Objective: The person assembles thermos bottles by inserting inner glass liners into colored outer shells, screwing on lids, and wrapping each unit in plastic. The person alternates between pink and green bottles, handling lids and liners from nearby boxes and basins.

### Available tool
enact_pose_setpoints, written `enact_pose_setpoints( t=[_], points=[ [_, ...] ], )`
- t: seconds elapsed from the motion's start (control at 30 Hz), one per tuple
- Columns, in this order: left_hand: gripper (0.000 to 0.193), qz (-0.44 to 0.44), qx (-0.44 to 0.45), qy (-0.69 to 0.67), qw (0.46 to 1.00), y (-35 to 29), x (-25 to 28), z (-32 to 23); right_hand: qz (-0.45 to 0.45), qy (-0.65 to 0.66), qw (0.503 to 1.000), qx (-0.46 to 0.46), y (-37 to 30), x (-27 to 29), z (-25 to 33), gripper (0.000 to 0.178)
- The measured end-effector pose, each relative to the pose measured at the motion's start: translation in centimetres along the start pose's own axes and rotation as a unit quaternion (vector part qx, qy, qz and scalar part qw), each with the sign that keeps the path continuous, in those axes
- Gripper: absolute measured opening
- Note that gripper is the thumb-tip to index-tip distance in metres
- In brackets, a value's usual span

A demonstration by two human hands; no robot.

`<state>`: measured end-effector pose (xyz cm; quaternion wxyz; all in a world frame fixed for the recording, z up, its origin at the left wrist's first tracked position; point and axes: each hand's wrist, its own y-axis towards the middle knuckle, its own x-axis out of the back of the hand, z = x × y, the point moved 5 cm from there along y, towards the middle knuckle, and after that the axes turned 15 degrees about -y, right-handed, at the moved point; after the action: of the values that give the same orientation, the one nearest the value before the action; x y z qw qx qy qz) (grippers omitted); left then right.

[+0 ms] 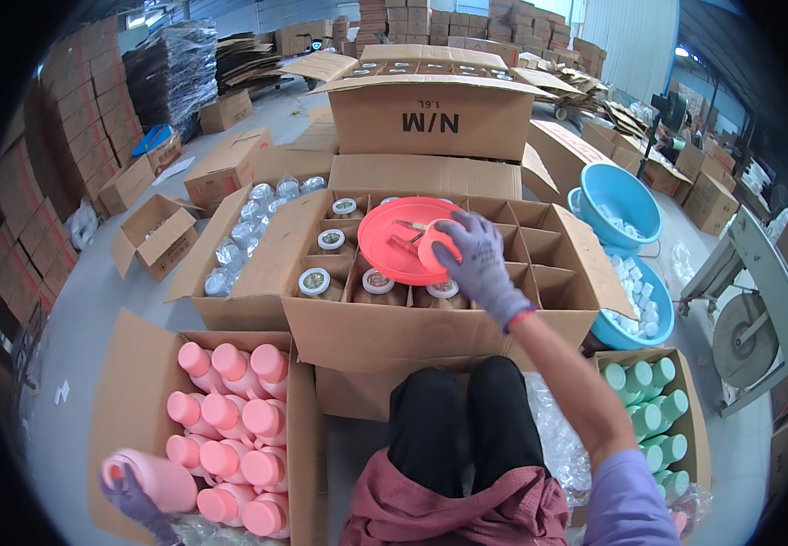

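My left hand (142, 508), in a purple-grey glove, is closed around a pink bottle (159, 480) lying on its side at the lower left. It is beside a carton (307, 437) of upright pink bottles with pink caps (222, 412). My right hand (485, 268), gloved alike, has its fingers curled on a small round red-pink cup or lid (434, 246). That piece sits on a red round tray (378, 218), next to a small red-handled tool (403, 242). The tray rests over a divided carton (366, 323) with several white-lidded jars (315, 281).
Another open carton (430, 123) of jars stands behind. Wrapped clear containers (244, 232) lie left of the middle carton. At right are two blue basins (630, 196), the nearer with white caps (635, 291), a carton of green bottles (653, 414) and a grey machine stand (753, 309).
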<state>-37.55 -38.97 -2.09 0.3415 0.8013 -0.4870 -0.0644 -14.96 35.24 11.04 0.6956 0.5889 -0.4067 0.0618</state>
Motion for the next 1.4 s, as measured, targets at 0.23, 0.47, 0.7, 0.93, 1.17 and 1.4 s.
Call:
enact_pose_setpoints(
  t=[0.23, 0.47, 0.7, 0.93, 1.17, 1.4],
  points=[
    [0.031, 0.191, 0.194, -0.528, 0.804, -10.6, -8.5, -26.5, 0.231, 0.643, 0.715, -0.146, -8.2, 7.4, 9.7, 0.076],
    [0.016, 0.491, 0.331, -0.475, 0.651, -28.0, -23.2, -31.9, 0.073, 0.487, 0.831, -0.258, -13.2, 14.7, -1.4, 0.021],
    [0.05, 0.648, 0.107, -0.499, 0.565, -32.7, -28.8, -39.1, 0.217, 0.486, 0.818, -0.219, -21.6, 13.5, 0.4, 0.032],
    [0.048, 0.511, 0.243, -0.554, 0.611, -31.4, -28.6, -37.8, 0.262, 0.467, 0.829, -0.163, -18.1, 13.9, -3.4, 0.04],
    [0.051, 0.487, 0.349, -0.618, 0.509, -31.5, -28.5, -33.2, 0.324, 0.38, 0.843, -0.2, -20.5, 10.8, -6.9, 0.048],
    [0.046, 0.498, 0.257, -0.729, 0.393, -30.6, -28.2, -35.8, 0.343, 0.241, 0.897, -0.137, -19.7, 10.0, -9.2, 0.069]
  ],
)
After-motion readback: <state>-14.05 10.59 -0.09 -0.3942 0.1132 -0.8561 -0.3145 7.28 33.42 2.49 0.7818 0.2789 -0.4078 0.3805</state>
